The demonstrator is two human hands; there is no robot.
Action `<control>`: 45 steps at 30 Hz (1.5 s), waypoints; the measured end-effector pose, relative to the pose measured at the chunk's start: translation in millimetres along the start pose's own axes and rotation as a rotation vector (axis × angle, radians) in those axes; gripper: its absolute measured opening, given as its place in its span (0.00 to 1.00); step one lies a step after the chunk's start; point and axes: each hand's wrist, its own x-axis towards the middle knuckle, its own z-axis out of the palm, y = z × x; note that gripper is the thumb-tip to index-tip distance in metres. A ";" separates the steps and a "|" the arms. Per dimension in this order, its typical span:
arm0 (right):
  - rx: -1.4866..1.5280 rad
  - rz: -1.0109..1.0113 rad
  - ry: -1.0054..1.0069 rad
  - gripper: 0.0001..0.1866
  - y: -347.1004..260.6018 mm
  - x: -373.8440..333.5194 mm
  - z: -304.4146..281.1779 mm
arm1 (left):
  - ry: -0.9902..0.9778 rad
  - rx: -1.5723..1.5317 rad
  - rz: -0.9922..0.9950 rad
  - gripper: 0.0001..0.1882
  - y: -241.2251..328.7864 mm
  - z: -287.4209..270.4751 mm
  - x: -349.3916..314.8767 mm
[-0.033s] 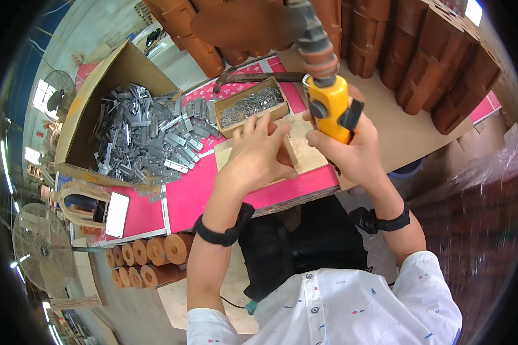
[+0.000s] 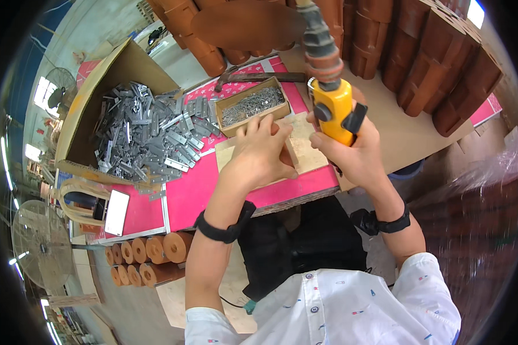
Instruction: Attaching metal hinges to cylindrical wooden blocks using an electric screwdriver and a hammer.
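My left hand (image 2: 259, 152) lies over a brown wooden piece (image 2: 288, 154), fingers curled over its far side and thumb at its near end. Most of that piece is hidden under the hand. Beneath it is a pale wooden board (image 2: 312, 144) on the pink tabletop. My right hand (image 2: 354, 149) grips a yellow power tool (image 2: 335, 109) with a round dark knob and a black lever. A thick grey and orange sleeve runs from the tool's far end; the working tip cannot be made out. Black bands circle both wrists.
A carton (image 2: 92, 123) spills grey metal hinges (image 2: 149, 132) at left. A small box of screws or nails (image 2: 253, 106) stands beyond my left hand, with a hammer (image 2: 259, 76) behind it. Brown cylinders (image 2: 420, 63) stand at back right. A phone (image 2: 117, 213) leans near the left edge.
The yellow power tool and my right hand have shifted very slightly right and nearer. My left hand stays on the brown wooden piece.
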 end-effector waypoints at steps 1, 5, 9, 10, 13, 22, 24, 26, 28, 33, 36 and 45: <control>0.011 0.029 0.010 0.22 3.5 -4.2 -2.8 | 0.006 -0.002 -0.012 0.44 0.0 2.3 2.6; -0.014 0.142 0.016 0.22 10.4 -11.5 -2.2 | -0.004 0.047 -0.058 0.35 -1.5 2.5 0.0; 0.052 0.170 0.055 0.16 17.0 -20.3 -3.0 | 0.151 -0.071 -0.018 0.33 -9.1 23.5 -3.9; 0.008 0.179 0.036 0.14 16.0 -22.0 -8.3 | 0.128 -0.105 -0.029 0.40 -6.5 21.8 -4.6; 0.078 0.102 -0.010 0.18 27.0 -28.5 -14.7 | 0.203 -0.231 -0.044 0.46 -17.6 33.1 -16.6; 0.097 0.016 -0.090 0.24 41.0 -24.2 -4.6 | 0.592 -0.641 -0.145 0.50 -7.2 41.2 -86.0; 0.100 0.014 -0.106 0.25 42.6 -20.4 -4.1 | 0.709 -1.140 -0.180 0.52 -10.2 44.5 -135.5; 0.115 0.003 -0.122 0.27 42.8 -15.9 -3.8 | 0.728 -1.348 -0.399 0.51 -4.1 37.1 -199.6; 0.116 0.004 -0.137 0.28 41.6 -11.6 -0.2 | 0.847 -1.336 -0.561 0.47 0.1 36.5 -268.0; 0.094 0.017 -0.122 0.30 49.6 -8.9 9.7 | 1.068 -1.668 -0.897 0.39 8.9 113.4 -382.1; 0.091 0.029 -0.140 0.30 51.1 -6.9 12.8 | 1.056 -1.713 -1.227 0.41 -12.1 186.1 -391.8; 0.091 0.020 -0.140 0.29 44.2 -13.2 11.7 | 1.217 -1.896 -1.381 0.37 -74.2 287.6 -353.4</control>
